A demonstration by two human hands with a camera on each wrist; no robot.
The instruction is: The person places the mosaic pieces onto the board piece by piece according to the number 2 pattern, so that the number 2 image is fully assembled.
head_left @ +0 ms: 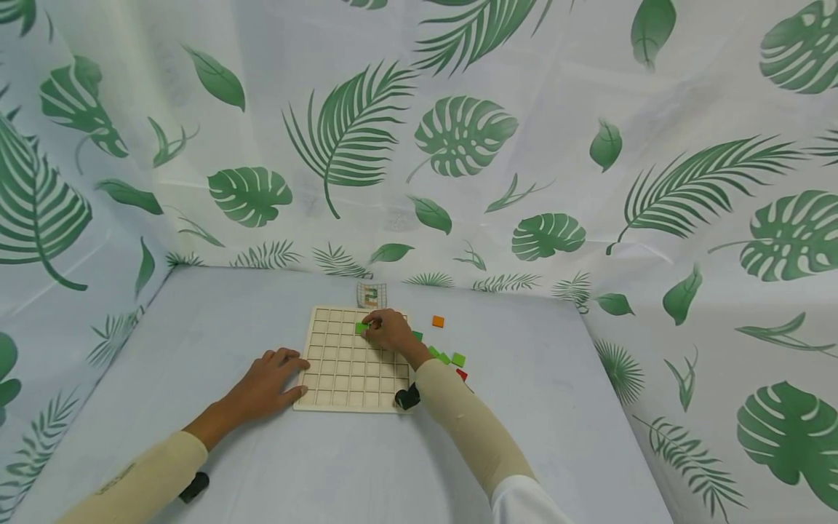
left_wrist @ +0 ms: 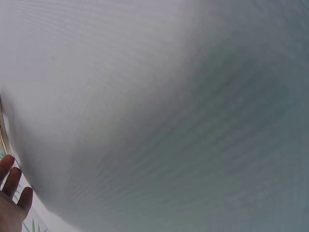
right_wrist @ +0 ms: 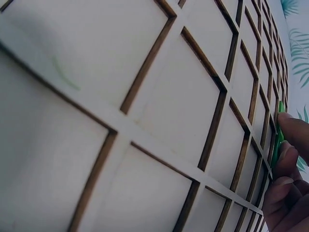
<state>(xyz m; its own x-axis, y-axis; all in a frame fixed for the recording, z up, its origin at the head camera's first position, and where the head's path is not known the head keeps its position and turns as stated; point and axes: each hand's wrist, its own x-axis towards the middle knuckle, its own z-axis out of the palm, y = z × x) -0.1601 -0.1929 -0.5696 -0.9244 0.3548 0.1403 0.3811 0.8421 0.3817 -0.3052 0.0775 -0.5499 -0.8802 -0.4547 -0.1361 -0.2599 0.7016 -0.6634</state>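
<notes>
A pale wooden grid board lies flat on the table, its raised lines marking square cells. Over its upper part my right hand pinches a light green square tile at a cell near the top edge. In the right wrist view the fingertips are at that green tile, close against the grid. My left hand rests at the board's left edge, thumb and fingers spread and touching its side. Only a few of its fingers show in the left wrist view.
Just behind the board lies a small pattern card. An orange tile, several light green tiles, a darker green tile and a red tile lie to the right. A leaf-printed curtain surrounds the table.
</notes>
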